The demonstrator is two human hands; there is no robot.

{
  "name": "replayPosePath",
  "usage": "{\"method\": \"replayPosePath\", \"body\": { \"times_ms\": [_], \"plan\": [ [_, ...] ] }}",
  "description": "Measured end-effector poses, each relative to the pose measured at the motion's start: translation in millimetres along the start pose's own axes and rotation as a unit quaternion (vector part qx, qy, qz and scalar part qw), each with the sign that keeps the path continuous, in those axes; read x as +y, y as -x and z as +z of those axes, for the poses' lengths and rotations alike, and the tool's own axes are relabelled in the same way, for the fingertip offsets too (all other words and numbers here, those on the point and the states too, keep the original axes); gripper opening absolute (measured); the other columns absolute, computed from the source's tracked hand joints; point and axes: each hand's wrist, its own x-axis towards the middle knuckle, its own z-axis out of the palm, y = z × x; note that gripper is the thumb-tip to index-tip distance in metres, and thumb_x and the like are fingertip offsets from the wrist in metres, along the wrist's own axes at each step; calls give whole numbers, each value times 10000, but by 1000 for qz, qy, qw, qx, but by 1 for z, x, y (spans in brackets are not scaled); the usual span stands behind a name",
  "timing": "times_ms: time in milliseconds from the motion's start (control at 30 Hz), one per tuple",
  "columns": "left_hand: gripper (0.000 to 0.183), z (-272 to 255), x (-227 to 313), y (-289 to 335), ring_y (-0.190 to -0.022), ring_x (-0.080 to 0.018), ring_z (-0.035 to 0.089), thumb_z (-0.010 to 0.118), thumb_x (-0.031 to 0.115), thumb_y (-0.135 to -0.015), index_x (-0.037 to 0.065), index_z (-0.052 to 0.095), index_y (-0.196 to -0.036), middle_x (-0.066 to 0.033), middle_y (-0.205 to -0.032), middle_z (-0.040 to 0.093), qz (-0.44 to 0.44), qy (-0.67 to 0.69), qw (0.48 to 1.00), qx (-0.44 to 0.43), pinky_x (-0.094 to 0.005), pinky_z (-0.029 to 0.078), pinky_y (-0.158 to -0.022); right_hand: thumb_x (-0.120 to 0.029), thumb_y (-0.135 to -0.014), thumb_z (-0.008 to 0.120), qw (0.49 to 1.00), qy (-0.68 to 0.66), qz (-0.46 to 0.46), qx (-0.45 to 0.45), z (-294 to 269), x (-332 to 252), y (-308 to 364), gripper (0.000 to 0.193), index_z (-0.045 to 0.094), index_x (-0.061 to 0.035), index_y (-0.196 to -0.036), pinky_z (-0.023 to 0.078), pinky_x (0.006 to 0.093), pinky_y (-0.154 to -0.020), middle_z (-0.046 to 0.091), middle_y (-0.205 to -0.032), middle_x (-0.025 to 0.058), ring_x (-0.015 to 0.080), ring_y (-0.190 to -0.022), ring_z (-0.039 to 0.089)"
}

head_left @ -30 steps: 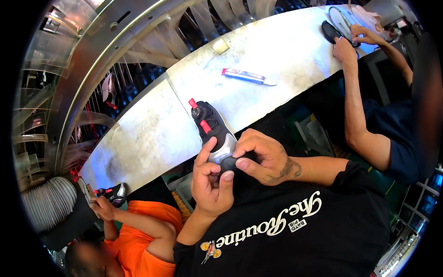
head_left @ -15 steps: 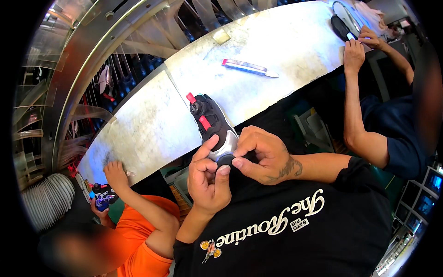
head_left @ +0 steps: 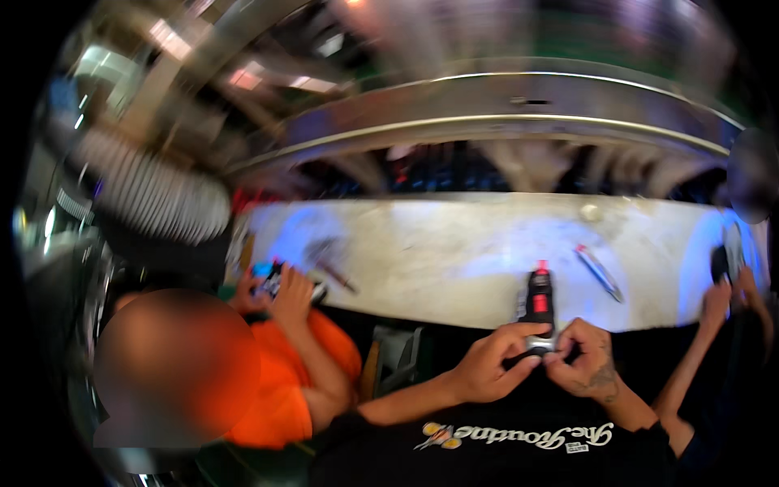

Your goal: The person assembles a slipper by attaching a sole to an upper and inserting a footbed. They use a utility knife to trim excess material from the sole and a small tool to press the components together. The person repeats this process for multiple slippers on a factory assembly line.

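A black shoe (head_left: 540,286) with red tabs and a silvery toe points its toe toward me, low in front of my chest at the table's near edge. My left hand (head_left: 501,359) grips one side of the toe, its thumb and fingers closing on the tip. From the other side, my right hand (head_left: 586,363) pinches the toe edge, thumb close to the left one. Motion blur hides what lies between the fingertips. Beyond my right hand, a slim tool (head_left: 599,274) with a red end and pale tip rests on the table.
A long pale worktable (head_left: 422,280) runs across in front of me. On the left, a person in orange (head_left: 280,390) handles a colourful shoe (head_left: 272,278); a dark stick (head_left: 337,276) lies nearby. Another person's hands (head_left: 717,300) hold a black shoe at right. A metal rail (head_left: 503,120) stands behind.
My view has swung up and to the left, so the table now lies level and smeared. Both hands still hold the shoe's toe. The left co-worker's two hands are now together at their shoe.
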Motion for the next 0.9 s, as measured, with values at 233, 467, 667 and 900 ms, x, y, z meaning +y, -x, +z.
{"method": "replayPosePath", "body": {
  "times_ms": [233,467,667,900],
  "plan": [
    [439,-16,2,-1,-1151,-185,723,824,86,-988,6,482,-1252,-248,-1495,639,-3,18,999,-28,-337,630,-947,-478,-896,900,976,-27,69,-205,-17,-13,-48,569,521,-89,-722,467,401,-589,565,-674,84,265,-614,577],
    [497,-30,-27,-25,-1023,-209,733,861,-35,-901,34,505,-1241,-277,-1366,692,-46,99,993,-43,-326,621,-833,-609,-923,818,967,-24,68,-243,-33,-12,-75,605,591,-59,-811,502,426,-700,654,-777,130,317,-754,645],
    [506,-26,-50,-18,-1025,-131,737,869,-82,-876,68,483,-1166,-259,-1357,726,-31,68,997,-34,-242,609,-780,-603,-888,879,968,-44,45,-242,-46,1,-76,611,609,-57,-841,520,426,-706,691,-834,143,299,-807,671],
    [553,-13,-16,-28,-1076,-188,747,875,-64,-875,53,483,-1248,-255,-1413,695,-48,68,996,-32,-292,632,-873,-602,-902,865,975,-54,50,-208,-53,1,-62,608,622,-45,-898,530,422,-717,690,-823,132,295,-810,680]
  ]
}}
